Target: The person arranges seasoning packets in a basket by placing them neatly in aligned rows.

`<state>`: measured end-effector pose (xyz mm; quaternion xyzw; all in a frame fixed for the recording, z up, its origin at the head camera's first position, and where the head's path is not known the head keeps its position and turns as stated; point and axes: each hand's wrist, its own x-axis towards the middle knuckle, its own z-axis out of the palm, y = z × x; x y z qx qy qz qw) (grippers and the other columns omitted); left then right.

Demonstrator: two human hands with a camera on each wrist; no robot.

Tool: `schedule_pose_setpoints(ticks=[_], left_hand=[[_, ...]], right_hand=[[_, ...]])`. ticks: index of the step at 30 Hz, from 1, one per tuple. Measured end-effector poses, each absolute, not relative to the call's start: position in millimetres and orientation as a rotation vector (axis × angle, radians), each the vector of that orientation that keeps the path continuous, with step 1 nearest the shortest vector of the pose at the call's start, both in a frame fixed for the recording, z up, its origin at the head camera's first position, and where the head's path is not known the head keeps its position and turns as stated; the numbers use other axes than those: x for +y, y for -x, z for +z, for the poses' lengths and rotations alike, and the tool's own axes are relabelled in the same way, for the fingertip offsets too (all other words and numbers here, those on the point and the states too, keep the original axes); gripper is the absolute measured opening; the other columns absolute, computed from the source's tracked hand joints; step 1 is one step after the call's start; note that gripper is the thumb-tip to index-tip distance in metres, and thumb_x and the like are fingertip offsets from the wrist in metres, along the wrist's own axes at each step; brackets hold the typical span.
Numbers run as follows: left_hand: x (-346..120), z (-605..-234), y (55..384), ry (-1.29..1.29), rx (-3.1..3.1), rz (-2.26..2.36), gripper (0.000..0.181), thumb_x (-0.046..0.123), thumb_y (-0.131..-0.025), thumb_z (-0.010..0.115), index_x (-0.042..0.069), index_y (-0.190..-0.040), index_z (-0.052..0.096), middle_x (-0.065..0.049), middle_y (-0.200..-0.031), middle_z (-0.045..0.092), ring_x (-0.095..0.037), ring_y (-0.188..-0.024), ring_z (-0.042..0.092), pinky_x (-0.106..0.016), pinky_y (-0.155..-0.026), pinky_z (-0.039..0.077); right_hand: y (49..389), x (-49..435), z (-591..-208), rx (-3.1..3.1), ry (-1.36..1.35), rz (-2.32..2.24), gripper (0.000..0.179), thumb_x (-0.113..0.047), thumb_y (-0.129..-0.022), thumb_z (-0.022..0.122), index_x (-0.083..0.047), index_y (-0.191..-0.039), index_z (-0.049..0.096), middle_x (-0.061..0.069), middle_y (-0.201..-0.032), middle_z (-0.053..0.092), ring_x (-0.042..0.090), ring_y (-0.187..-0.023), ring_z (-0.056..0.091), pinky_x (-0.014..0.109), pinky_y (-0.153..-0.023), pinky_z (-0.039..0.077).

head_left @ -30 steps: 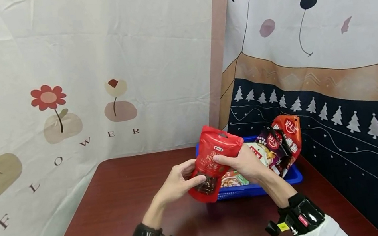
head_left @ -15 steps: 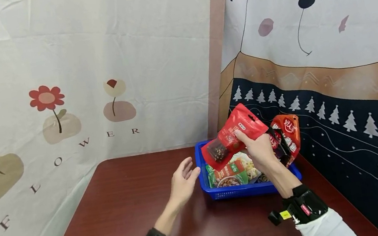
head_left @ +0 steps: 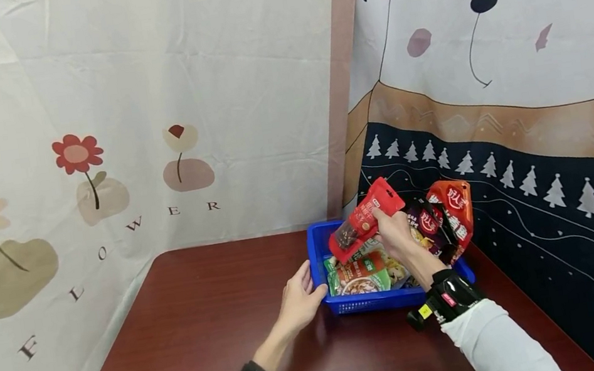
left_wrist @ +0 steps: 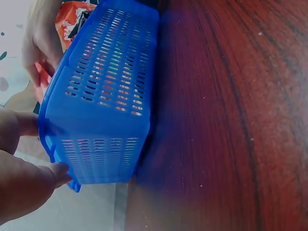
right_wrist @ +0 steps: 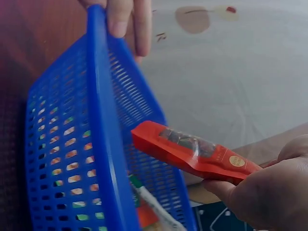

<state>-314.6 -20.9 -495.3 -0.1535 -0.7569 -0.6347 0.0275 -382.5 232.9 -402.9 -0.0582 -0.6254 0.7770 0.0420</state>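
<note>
My right hand grips a red snack pouch with a clear window, holding it tilted over a blue plastic basket. The right wrist view shows the pouch above the basket's opening, its lower end near the far wall. My left hand is at the basket's left end, thumb and fingers on either side of the rim. Inside the basket lies a green and orange food packet. A dark purple pouch and an orange pouch stand at its right end.
The basket stands on a dark red wooden table, near its back right corner. Behind is a pale printed curtain, and a navy tree-patterned cloth hangs along the right side.
The left hand let go of the red pouch and moved to the basket rim. The right hand carried the pouch right, over the basket, then lowered it slightly.
</note>
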Motion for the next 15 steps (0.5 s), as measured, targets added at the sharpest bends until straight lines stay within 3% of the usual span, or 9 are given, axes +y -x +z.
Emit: schedule_pose_setpoints(ticks=[7, 15], left_hand=[[-18.4, -498.2, 314.2, 0.478, -2.217, -2.144, 0.075, -0.005, -0.101, 0.067, -0.023, -0.165, 0.033, -0.044, -0.169, 0.041, -0.057, -0.16, 0.043, -0.06, -0.129, 0.042], [-19.5, -498.2, 314.3, 0.404, -2.182, -2.229, 0.074, -0.006, -0.101, 0.07, -0.022, -0.165, 0.034, -0.043, -0.169, 0.042, -0.056, -0.16, 0.044, -0.061, -0.129, 0.041]], right_hand=[[395.7, 216.1, -419.4, -1.929, 0.315, 2.399, 0.06, -0.022, -0.122, 0.042, 0.003, -0.174, 0.028, 0.026, -0.18, 0.038, 0.036, -0.168, 0.041, 0.058, -0.138, 0.039], [401.9, 203.4, -435.7, -1.877, 0.324, 2.47, 0.062, -0.025, -0.123, 0.042, 0.0, -0.177, 0.024, 0.025, -0.183, 0.031, 0.038, -0.172, 0.033, 0.061, -0.141, 0.032]])
